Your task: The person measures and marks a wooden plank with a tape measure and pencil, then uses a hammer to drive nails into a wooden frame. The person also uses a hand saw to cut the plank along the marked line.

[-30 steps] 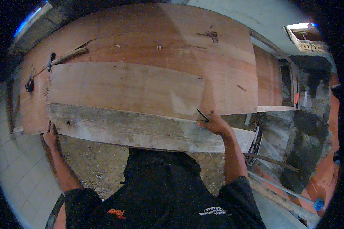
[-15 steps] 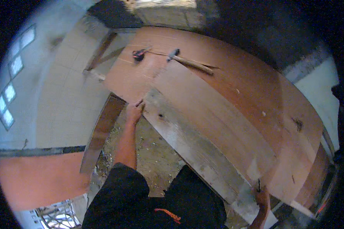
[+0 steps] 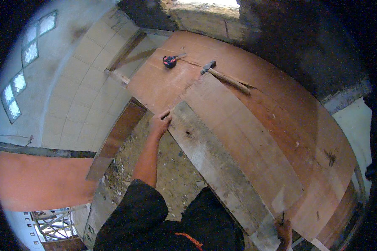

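Note:
A weathered grey wooden plank (image 3: pixel 215 161) lies slantwise in front of me, beside a paler strip of plywood (image 3: pixel 243 125). Both rest on a large orange-brown plywood sheet (image 3: pixel 276 108). My left hand (image 3: pixel 159 123) is closed at the plank's far left corner, with its fingers on the edge. At the near right end, my right hand (image 3: pixel 284 232) is closed round a thin dark stick, perhaps a pencil (image 3: pixel 283 217), over the plank and plywood strip. A hammer with a wooden handle (image 3: pixel 228 79) and a black and red tape measure (image 3: pixel 170 62) lie beyond the strip.
A small heap of dark nails or scraps (image 3: pixel 330 158) sits at the right of the sheet. On the left, a brown board (image 3: pixel 119 136) slopes down past bare ground (image 3: pixel 171 175) with debris. A tiled wall (image 3: pixel 88 88) stands further left, a dark wall (image 3: pixel 293 46) behind.
The view has turned, so the boards and tools sit further right in the picture. Both hands keep about the same places along the plank.

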